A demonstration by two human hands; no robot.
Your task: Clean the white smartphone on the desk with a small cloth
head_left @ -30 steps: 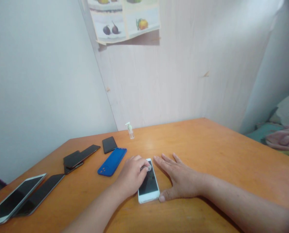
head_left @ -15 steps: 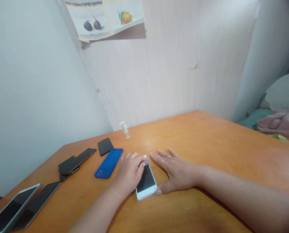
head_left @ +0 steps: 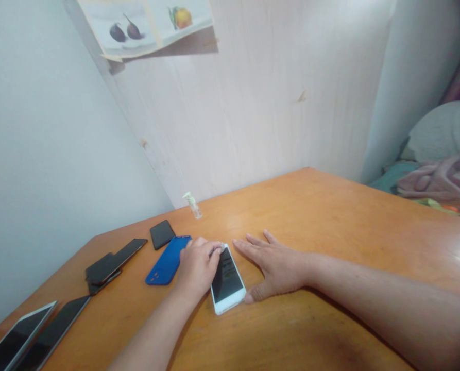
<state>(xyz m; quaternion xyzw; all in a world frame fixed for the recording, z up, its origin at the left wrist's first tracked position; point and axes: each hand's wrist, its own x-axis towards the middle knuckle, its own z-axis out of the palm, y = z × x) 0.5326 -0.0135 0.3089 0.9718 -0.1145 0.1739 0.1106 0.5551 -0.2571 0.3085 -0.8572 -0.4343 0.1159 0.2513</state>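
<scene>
A white smartphone (head_left: 228,278) with a dark screen lies face up on the wooden table (head_left: 276,335). At its upper left edge, my left hand (head_left: 199,265) has its fingers pinched together around a small crumpled, whitish piece (head_left: 222,247), mostly hidden by the fingertips; its material is unclear. My right hand (head_left: 274,268) rests flat on the table to the right of the phone, fingers spread. Its thumb tip touches or nearly touches the phone's lower right corner. Just left of my left hand lies a blue phone case (head_left: 168,263).
A black phone-like slab (head_left: 162,234) lies behind the blue case. Further left are several dark phones (head_left: 116,263) and a white-framed tablet (head_left: 19,335). A small clear pump bottle (head_left: 194,207) stands near the back wall. Bedding (head_left: 438,175) is beyond the table's right edge.
My left hand has shifted toward the phone's upper left edge, uncovering more of the screen. My right hand keeps its place beside the phone. The whole view has shifted slightly.
</scene>
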